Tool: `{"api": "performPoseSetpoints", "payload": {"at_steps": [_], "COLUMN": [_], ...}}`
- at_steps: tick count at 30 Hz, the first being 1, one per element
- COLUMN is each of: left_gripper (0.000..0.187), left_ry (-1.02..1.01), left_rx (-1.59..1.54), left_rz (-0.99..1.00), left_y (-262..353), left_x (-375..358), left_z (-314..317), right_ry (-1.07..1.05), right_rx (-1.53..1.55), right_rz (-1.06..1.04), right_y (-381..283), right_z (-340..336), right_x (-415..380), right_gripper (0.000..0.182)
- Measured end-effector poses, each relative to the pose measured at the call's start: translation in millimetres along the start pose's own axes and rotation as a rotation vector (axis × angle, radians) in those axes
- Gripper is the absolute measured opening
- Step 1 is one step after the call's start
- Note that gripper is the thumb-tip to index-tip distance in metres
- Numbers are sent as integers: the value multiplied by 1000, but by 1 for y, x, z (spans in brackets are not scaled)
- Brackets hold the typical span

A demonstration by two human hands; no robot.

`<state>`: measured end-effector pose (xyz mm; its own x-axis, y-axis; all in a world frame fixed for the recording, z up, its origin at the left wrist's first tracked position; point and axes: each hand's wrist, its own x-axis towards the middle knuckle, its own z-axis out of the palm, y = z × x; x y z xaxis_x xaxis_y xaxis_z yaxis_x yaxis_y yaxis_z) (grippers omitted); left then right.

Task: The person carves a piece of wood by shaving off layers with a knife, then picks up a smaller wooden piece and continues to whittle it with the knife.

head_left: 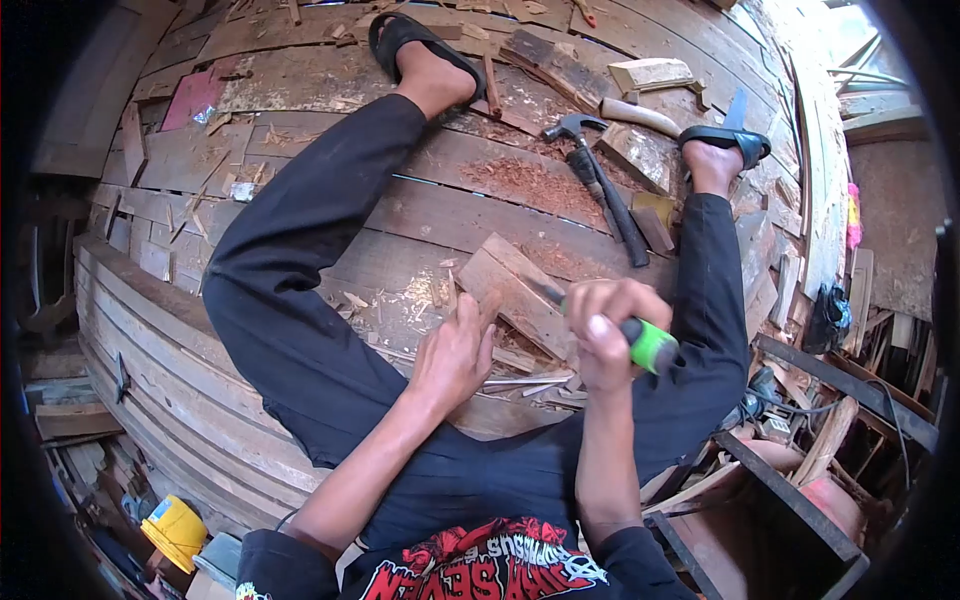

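My right hand (612, 330) is wrapped round a tool with a green and black handle (650, 346); its thin dark shaft points up and left over a flat wooden board (515, 295). My left hand (458, 350) is at the board's left side, its fingers pressed around a small brown wood piece whose outline is hard to make out. The board lies tilted between my legs on the plank floor. Reddish shavings (530, 190) are scattered just beyond it.
A claw hammer (615, 195) and a dark-handled tool (590, 175) lie beyond the board. Wood blocks (640, 155) and a curved handle (640, 117) sit near my right foot. Stacked planks (180, 350) stand at left, a yellow container (175, 530) lower left, a dark metal frame (790, 500) lower right.
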<state>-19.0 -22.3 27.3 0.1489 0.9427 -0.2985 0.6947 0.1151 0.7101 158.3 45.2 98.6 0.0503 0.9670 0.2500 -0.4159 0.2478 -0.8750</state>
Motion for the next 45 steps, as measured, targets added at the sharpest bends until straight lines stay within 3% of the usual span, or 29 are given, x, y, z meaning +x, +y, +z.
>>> {"api": "performPoseSetpoints", "payload": {"at_steps": [1, 4, 7, 11, 13, 18, 20, 23, 26, 27, 31, 34, 37, 39, 42, 45], "left_gripper": [36, 36, 36, 40, 40, 33, 29, 30, 49, 47, 36, 31, 33, 31, 26, 24], "left_ry": [15, 20, 4, -70, -49, -19, 15, -10, -21, -6, 2, 0, -29, -37, 14, 8], "left_rx": [-14, 17, 57, 72, 120, 84, 63, 11, 100, 93, 49, 35, 67, 62, 28, 13], "left_rz": [-20, 39, 91, -23, 62, 13, 30, 25, 98, 91, -8, 64, 53, 24, 14, 19], "left_y": [3, 9, 12, 5, 6, 15, 12, 14, 8, 8, 9, 10, 9, 11, 14, 16], "left_x": [-1, -2, -3, -12, -7, -7, -5, -2, -7, -2, -7, -4, -4, -10, -11, -5], "left_z": [-2, -7, -6, -3, -3, -7, -1, -6, -4, -6, -1, -3, -5, -5, -3, -4], "right_ry": [-48, -79, -46, -75, -132, -222, -200, -143, -88, -120, -167, -181, -183, -160, -129, -193], "right_rx": [25, 115, -95, -4, -12, 108, -11, -79, -63, -70, 44, -109, -111, -171, 35, 18], "right_rz": [-77, -53, 55, 230, 103, -35, -24, 185, 145, 18, -129, 77, 116, 15, -111, -63], "right_y": [-9, -23, 28, 37, 21, -27, -5, 29, 19, 11, -16, 26, 30, 16, -16, -6], "right_z": [0, 5, 1, -1, 1, 13, 11, 1, 4, 6, 21, 8, 2, 2, 19, 17], "right_x": [7, 11, -11, -18, -10, 4, -4, -27, -21, -15, -3, -26, -21, -19, -5, -12], "right_gripper": [32, 31, 29, 28, 28, 31, 39, 37, 37, 35, 35, 34, 35, 36, 36, 35]}}
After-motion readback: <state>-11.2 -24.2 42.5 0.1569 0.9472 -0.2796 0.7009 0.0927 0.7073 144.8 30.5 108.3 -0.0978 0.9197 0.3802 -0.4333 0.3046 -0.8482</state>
